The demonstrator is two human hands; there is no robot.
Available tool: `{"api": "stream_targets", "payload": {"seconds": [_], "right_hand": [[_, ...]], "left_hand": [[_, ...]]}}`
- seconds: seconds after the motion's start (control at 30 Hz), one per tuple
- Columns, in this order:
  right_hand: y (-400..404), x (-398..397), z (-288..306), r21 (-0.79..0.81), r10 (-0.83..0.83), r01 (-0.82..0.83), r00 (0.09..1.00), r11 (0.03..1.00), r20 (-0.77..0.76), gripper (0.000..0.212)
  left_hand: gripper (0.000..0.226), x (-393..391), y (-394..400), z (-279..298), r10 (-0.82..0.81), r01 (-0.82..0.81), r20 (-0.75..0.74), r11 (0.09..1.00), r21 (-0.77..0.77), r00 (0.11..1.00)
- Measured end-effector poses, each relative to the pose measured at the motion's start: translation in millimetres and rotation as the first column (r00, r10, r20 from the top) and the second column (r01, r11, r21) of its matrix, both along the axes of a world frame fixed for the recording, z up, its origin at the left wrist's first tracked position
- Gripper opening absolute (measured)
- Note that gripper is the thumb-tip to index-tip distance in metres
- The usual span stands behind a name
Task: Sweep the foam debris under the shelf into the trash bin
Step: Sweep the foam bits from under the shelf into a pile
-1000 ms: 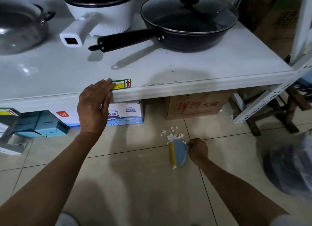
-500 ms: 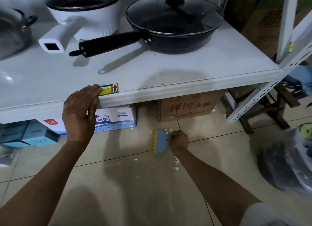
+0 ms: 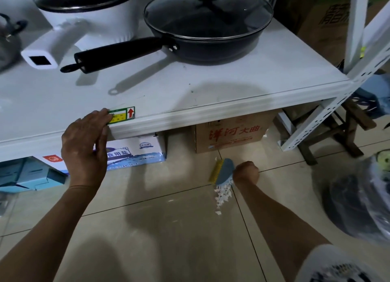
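Brush at the foam pile
Your right hand (image 3: 245, 173) grasps the brush (image 3: 222, 171), touching foam debris (image 3: 222, 195); your left hand (image 3: 86, 146) rests released on the shelf (image 3: 190, 104).

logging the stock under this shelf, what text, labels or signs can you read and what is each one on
"洋河大曲", red, on the brown carton under the shelf.
"食用盐" on the white and blue box.
Red up arrow on the sticker at the shelf edge; its small print is unreadable.
Large characters on the cardboard box at the top right: cut off, unreadable.
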State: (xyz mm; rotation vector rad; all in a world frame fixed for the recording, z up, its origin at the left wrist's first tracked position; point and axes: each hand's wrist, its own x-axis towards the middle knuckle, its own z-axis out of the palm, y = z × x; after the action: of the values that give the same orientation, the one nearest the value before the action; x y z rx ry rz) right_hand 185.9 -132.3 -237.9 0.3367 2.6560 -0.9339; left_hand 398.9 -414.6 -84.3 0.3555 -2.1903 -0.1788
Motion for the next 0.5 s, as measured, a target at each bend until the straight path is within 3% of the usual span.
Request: {"api": "stream_targets", "payload": {"seconds": [0.2, 0.4, 0.5], "right_hand": [[34.9, 2.3, 7.9, -0.011, -0.057, 0.057, 0.998, 0.998, 0.001, 0.018], [37.4, 29.2, 6.4, -0.111, 0.196, -0.197, 0.980, 0.974, -0.018, 0.027], [37.0, 46.0, -0.9, -0.195, 0.331, -0.329, 0.943, 0.924, -0.021, 0.029]], "left_hand": [[0.029, 1.3, 3.7, 3.9, 0.011, -0.011, 0.018, 1.000, 0.010, 1.000], [0.029, 0.3, 19.0, 15.9, 0.054, -0.060, 0.049, 0.988, 0.142, 0.997], [0.029, -19.5, 50.2, 23.7, -0.028, 0.020, 0.061, 0.991, 0.131, 0.998]]}}
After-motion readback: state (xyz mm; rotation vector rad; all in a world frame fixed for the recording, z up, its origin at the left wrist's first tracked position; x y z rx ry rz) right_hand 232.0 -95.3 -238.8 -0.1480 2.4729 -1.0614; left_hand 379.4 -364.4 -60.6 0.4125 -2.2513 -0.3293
